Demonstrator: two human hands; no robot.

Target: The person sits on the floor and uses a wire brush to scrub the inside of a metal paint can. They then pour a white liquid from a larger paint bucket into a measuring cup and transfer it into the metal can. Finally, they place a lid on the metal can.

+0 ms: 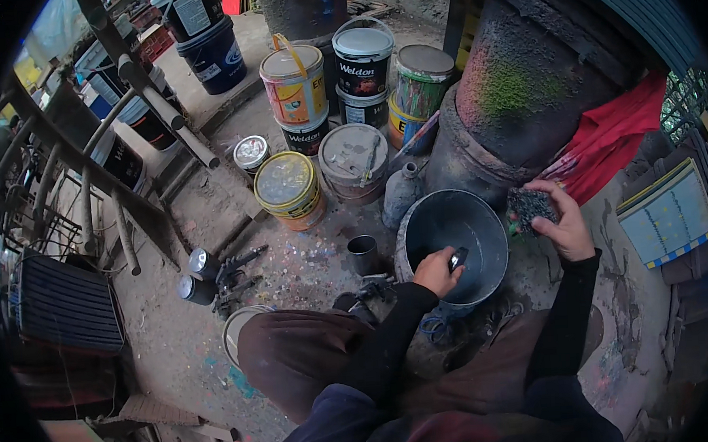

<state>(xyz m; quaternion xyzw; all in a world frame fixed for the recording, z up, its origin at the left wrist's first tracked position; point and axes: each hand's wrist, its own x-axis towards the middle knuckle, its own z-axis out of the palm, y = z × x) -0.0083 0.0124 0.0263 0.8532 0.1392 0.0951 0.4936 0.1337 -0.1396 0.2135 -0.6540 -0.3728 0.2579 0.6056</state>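
My left hand (pixel 436 273) is closed around a small dark, shiny rounded piece (pixel 458 257) over the near side of a wide dark bucket (pixel 497 249). The kind of this piece does not show. Right of the bucket, my right hand (pixel 566 222) grips a dark, speckled, rough-surfaced pad (pixel 530 209) between thumb and fingers. The bucket stands on the floor before my knees, its inside grey-blue. A dark metal cup (pixel 363 255) is to its left, and a grey, paint-crusted bottle (pixel 403 194) touches or nearly touches its far left side.
Paint pails, including a yellow-rimmed one (pixel 287 184) and a grey-lidded one (pixel 353 158), stand ahead. A large drum (pixel 516 81) and red cloth (pixel 616 136) are behind the bucket. Spray guns (pixel 236 273) lie left on the paint-spattered floor; a wooden frame (pixel 100 172) leans beyond.
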